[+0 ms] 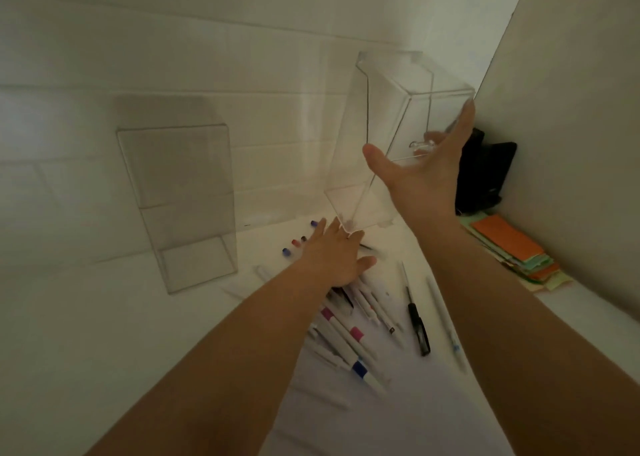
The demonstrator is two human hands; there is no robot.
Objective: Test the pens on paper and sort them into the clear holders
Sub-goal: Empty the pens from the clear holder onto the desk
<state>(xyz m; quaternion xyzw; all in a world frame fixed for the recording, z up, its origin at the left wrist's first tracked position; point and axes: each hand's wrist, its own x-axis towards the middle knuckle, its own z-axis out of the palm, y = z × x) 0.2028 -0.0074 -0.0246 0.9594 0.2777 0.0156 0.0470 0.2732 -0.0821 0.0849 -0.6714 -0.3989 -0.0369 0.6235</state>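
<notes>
Two tall clear holders stand at the back of the white table. The left holder (183,192) stands by itself near the tiled wall. The right holder (388,116) is tilted, and my right hand (426,168) grips its upper side, thumb on the near face and fingers around the far edge. My left hand (334,254) lies flat with straight fingers at that holder's bottom corner. A heap of pens (349,334) with white bodies and pink or blue caps lies under my left forearm. A black pen (417,324) lies to their right.
A stack of coloured paper slips (512,247) lies at the right by the wall, with a black object (485,171) behind it. Small loose caps (294,242) lie near my left hand. A wall panel closes the right side.
</notes>
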